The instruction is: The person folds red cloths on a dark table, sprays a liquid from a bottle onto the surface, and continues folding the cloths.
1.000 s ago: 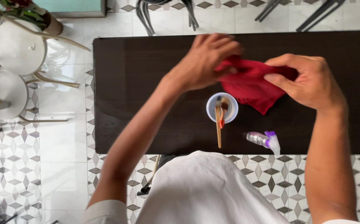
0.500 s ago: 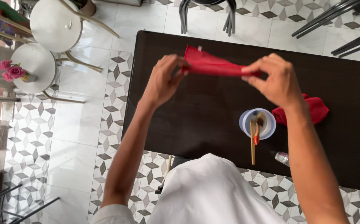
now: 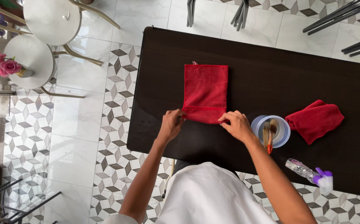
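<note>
Lying between hands (image 3: pixel 170 124): red cloth (image 3: pixel 205 92)

bare dark tabletop (image 3: pixel 254 79) beyond the red cloth (image 3: pixel 205 93), cup of brushes (image 3: pixel 270 131) close right

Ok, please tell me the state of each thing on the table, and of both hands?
Red cloth: spread flat, near edge folded over.
Left hand: pinching the cloth's near left corner.
Right hand: pinching the near right corner.
Second red cloth: loosely bunched, lying apart.
Plastic cup: upright, brushes standing inside.
Spray bottle: lying on its side.
Dark table: bearing all of these.
</note>
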